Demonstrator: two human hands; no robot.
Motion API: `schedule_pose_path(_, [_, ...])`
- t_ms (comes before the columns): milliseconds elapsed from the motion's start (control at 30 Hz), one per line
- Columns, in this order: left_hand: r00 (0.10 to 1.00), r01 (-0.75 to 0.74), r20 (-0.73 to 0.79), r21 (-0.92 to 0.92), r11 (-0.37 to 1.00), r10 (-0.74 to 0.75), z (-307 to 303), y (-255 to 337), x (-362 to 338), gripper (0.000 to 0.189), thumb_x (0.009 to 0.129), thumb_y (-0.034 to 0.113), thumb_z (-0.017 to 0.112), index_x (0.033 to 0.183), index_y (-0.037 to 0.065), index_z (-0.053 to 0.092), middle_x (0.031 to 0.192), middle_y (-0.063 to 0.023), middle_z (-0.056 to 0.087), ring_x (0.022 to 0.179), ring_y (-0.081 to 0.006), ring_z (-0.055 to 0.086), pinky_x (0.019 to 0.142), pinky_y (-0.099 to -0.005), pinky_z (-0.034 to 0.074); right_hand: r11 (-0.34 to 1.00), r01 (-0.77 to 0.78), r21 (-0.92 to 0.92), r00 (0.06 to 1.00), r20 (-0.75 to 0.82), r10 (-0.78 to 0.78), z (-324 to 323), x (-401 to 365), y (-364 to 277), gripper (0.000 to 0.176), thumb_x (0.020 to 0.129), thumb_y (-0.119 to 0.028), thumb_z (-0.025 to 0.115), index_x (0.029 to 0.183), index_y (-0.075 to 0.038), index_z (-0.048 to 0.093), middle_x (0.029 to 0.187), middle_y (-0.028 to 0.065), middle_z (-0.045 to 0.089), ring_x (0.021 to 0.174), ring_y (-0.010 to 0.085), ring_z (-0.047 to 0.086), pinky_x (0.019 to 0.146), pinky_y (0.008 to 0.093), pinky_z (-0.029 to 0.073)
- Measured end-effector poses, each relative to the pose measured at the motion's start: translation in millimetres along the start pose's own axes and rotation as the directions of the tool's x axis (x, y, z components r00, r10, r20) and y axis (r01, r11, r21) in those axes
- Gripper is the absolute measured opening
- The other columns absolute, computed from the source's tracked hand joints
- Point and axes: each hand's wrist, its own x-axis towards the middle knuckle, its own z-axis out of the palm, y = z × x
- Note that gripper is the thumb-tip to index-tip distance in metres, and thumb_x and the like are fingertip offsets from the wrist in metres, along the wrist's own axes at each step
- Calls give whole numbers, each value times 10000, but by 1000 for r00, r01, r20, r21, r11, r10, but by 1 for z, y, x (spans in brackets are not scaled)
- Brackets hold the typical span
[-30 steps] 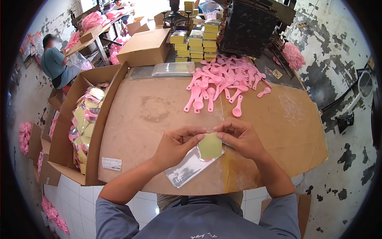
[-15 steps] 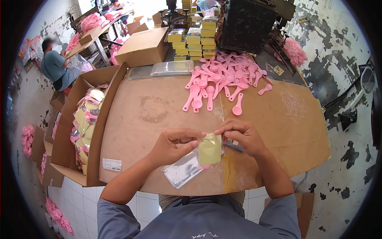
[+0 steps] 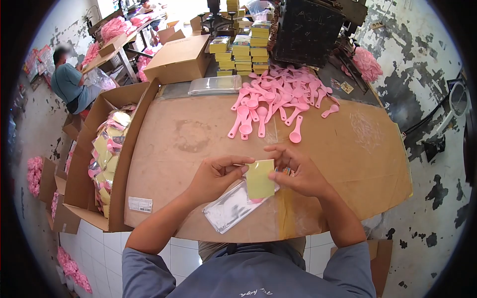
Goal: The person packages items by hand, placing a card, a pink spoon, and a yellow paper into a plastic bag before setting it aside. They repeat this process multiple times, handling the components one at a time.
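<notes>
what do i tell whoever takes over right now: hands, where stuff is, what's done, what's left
Left hand: pinching the top left corner of the yellow card packet.
Right hand: thumb and fingers on its right edge.
It is held over the clear bags at the near edge of the table; pink shows at its lower end.
Done: filled packets lie in the cardboard box on the left.
Left: loose pink spoons and stacks of yellow cards at the far side.
</notes>
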Motion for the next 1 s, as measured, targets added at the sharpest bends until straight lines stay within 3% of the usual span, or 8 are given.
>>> schedule_pose_path(233, [967, -203, -168, -58, 978, 190, 15, 13, 0, 339, 992, 70, 687, 1308, -36, 625, 1133, -108, 731, 1029, -173, 714, 859, -319, 615, 999, -21, -30, 993, 115, 25, -2, 3, -9, 426, 952, -24, 693, 1360, 7, 575, 1066, 51, 705, 940, 90, 649, 813, 252, 509])
schedule_pose_path(333, [994, 39, 95, 65, 997, -45, -6, 8, -2, 339, 995, 103, 689, 1304, -19, 618, 1137, -102, 718, 978, -165, 717, 823, -306, 612, 998, 44, 44, 998, 49, -46, -2, 5, -17, 401, 954, -35, 696, 1341, -2, 596, 1072, 59, 708, 952, 102, 658, 824, 262, 512])
schedule_pose_path(433, [994, 48, -99, -35, 998, -52, -36, 24, -1, 339, 1025, 130, 640, 1336, 4, 590, 1205, -116, 695, 1007, -191, 712, 809, -329, 616, 984, 86, -154, 995, -32, -92, -19, 3, -19, 380, 948, -69, 711, 1314, -16, 625, 1082, 68, 711, 964, 130, 666, 849, 294, 522])
schedule_pose_path(533, [616, -552, -743, -170, 816, 262, -67, 36, 10, 413, 1092, 346, 495, 1350, 34, 577, 1236, -112, 676, 1092, -220, 688, 964, -389, 571, 918, -2, -397, 999, -49, -19, -49, -8, -21, 381, 929, -121, 741, 1285, -21, 650, 1093, 83, 704, 981, 163, 669, 871, 325, 527])
schedule_pose_path(600, [574, -645, -798, -302, 701, 185, -72, 54, 10, 445, 1092, 379, 467, 1360, 39, 566, 1245, -91, 671, 1093, -212, 679, 980, -366, 536, 836, -43, -547, 999, -49, 20, -59, -12, -20, 390, 911, -152, 767, 1263, -19, 664, 1097, 92, 695, 985, 178, 667, 869, 335, 527])
schedule_pose_path(700, [783, -336, -589, -130, 933, 200, -72, 3, 15, 432, 1077, 347, 501, 1375, 46, 586, 1190, -59, 695, 1080, -185, 661, 936, -336, 518, 703, -49, -710, 999, -33, 36, -65, -19, -14, 400, 883, -186, 805, 1222, -12, 685, 1100, 101, 681, 973, 188, 660, 842, 338, 526])
schedule_pose_path(800, [975, 5, -199, 453, 892, 96, -22, -7, 12, 413, 912, 313, 763, 1234, 64, 690, 1054, -48, 681, 936, -163, 656, 788, -330, 523, 721, -110, -684, 992, -33, 119, -70, -20, 3, 392, 865, -208, 831, 1176, -9, 702, 1079, 94, 673, 933, 182, 647, 801, 333, 526])
schedule_pose_path(1000, [974, -220, 135, 761, 610, 183, 12, -19, 2, 393, 789, 278, 886, 1086, 72, 735, 898, -46, 644, 762, -172, 614, 690, -305, 514, 878, -306, -367, 952, -133, 276, -82, -24, 36, 345, 862, -219, 848, 1099, -4, 720, 947, 6, 657, 838, 101, 592, 734, 284, 497])
